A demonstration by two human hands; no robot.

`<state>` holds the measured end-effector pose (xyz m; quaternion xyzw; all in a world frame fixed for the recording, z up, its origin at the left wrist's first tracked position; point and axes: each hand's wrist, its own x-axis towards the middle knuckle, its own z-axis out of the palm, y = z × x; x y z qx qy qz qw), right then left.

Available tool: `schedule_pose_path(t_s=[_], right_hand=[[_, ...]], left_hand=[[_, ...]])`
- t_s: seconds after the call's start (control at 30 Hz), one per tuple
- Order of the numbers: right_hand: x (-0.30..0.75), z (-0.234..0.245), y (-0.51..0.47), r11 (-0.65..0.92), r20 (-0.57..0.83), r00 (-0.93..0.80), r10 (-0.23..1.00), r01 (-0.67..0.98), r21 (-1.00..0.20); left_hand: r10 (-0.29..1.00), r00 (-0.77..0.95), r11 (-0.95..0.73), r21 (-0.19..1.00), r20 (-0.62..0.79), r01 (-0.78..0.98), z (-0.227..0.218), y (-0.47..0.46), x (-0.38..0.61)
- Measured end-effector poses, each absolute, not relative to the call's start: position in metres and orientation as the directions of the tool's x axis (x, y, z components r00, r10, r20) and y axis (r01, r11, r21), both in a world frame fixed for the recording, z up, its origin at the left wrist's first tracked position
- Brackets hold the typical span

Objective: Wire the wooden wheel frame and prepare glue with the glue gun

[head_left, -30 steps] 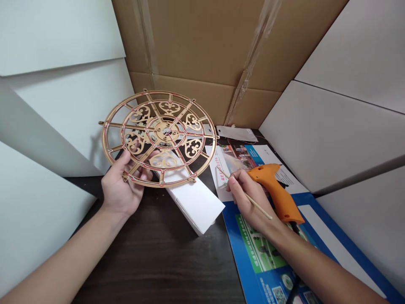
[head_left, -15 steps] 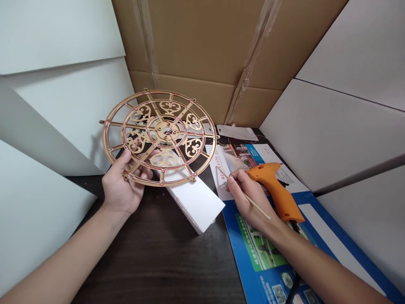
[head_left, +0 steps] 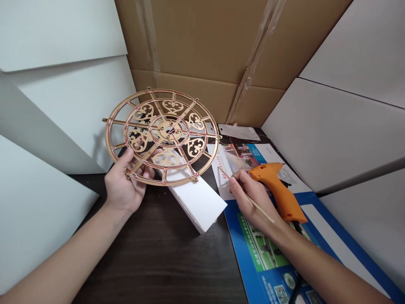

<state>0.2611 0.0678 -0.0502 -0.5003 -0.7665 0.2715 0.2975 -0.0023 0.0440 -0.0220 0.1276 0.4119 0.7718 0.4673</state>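
My left hand (head_left: 125,185) grips the lower left rim of a round golden openwork wheel (head_left: 163,135) with red lines on its spokes, held tilted above the dark table (head_left: 158,253). My right hand (head_left: 251,196) pinches a thin wooden stick (head_left: 249,197) like a pen, its tip resting on a printed sheet (head_left: 226,169). An orange glue gun (head_left: 278,190) lies right behind that hand on the blue poster (head_left: 268,261).
A white foam block (head_left: 198,200) lies under the wheel's near edge. A cardboard box (head_left: 215,55) stands at the back, white boards (head_left: 341,126) lean on both sides. A small clear bag (head_left: 238,132) lies near the box.
The wheel and my left hand have risen a little and drifted slightly right. My right hand with the stick has barely shifted.
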Motion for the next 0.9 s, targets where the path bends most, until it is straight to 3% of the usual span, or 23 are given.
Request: schedule_pose_path(t_s=[0.9], right_hand=[[0.2603, -0.0465, 0.0662, 0.298, 0.145, -0.293, 0.945, 0.593, -0.748]], left_hand=[[0.856, -0.504, -0.250, 0.761, -0.115, -0.598, -0.0272, 0.0438, -0.0049]])
